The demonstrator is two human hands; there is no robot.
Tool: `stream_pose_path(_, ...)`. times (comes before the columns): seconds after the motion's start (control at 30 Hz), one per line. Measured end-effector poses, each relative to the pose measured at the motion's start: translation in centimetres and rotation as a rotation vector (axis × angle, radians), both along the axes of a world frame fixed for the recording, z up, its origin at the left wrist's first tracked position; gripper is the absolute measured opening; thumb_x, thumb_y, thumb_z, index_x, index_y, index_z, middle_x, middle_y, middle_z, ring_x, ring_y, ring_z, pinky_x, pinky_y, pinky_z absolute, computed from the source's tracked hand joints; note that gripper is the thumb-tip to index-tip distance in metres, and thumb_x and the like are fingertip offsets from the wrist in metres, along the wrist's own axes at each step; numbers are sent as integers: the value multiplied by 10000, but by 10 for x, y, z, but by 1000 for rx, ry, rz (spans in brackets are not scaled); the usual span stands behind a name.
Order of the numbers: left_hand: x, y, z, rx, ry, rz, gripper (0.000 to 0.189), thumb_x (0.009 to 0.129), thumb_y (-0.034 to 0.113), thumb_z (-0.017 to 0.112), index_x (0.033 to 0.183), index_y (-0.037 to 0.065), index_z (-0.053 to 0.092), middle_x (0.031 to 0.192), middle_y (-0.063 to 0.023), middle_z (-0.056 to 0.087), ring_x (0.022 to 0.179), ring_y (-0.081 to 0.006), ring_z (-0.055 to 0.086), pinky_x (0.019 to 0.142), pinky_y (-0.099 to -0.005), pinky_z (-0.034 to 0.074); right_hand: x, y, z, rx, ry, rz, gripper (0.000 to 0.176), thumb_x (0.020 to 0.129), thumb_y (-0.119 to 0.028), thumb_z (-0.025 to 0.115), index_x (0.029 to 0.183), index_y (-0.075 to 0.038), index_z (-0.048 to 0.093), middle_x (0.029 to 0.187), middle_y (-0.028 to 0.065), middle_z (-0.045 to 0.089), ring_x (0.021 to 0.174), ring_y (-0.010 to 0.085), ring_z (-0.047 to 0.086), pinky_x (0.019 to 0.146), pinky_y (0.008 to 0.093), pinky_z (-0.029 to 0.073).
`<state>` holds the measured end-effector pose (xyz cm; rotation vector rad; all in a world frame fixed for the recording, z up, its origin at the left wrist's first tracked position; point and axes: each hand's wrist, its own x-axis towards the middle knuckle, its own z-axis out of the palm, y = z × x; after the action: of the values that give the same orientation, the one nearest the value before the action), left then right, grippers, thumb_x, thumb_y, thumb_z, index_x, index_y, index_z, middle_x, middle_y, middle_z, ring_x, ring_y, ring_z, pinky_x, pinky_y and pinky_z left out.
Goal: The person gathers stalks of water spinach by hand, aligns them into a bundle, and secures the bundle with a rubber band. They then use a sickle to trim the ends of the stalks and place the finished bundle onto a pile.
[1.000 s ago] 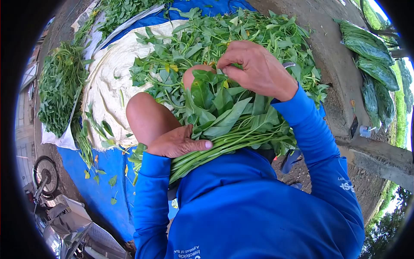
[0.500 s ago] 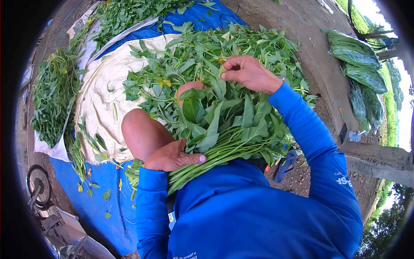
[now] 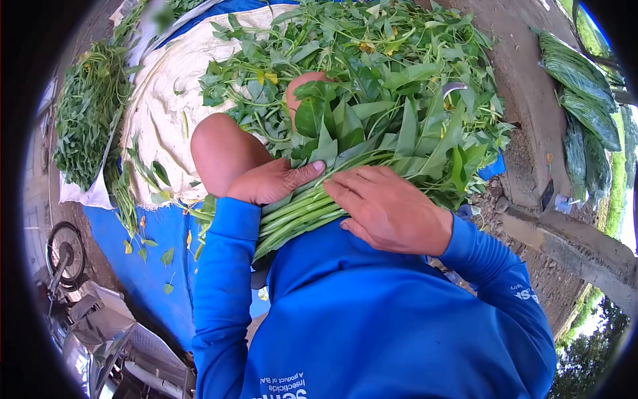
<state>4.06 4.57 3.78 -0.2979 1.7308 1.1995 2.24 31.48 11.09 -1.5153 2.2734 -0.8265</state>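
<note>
Lying along the far edge of the blue shirt (image 3: pixel 385 312), the leafy bundle (image 3: pixel 292 219) is clasped near its stem end by the left hand (image 3: pixel 269 183), thumb on top, fingers hidden. Just to the right, the right hand (image 3: pixel 395 209) lies palm-down across the stems; whether it grips, I cannot tell. The long axis slants, stem ends near left, leaves far right.
</note>
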Motion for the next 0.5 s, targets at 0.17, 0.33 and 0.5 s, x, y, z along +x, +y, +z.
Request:
stream_pose_path(0.17, -17, 9, 16, -47, 74, -178, 915, 966, 769, 645, 1178, -115, 748, 1090, -240, 776, 1087, -305, 719, 1001, -406, 527, 17, 1, -16, 36, -14, -108, 462, 826, -88, 696, 1257, 75, 671, 998, 144, 608, 935, 319, 605, 814, 467, 507)
stream_pose_path(0.33, -11, 14, 12, 167, 105, 71, 767, 987, 535, 783, 1465, -39, 609, 1339, -137, 730, 1182, -230, 682, 1064, -401, 523, 7, -2, -11, 129, 54, -45, 379, 786, -101, 707, 1145, 19, 703, 1000, 139, 593, 952, 324, 591, 834, 445, 505)
stream_pose_path(0.5, 3, 16, -15, 201, -38, 42, 739, 1006, 553, 747, 1453, -26, 639, 1339, -161, 736, 1202, -247, 686, 1086, -384, 528, 7, 2, -17, 51, 92, -15, 179, 792, -103, 715, 954, -49, 663, 964, 109, 580, 932, 305, 593, 778, 431, 484)
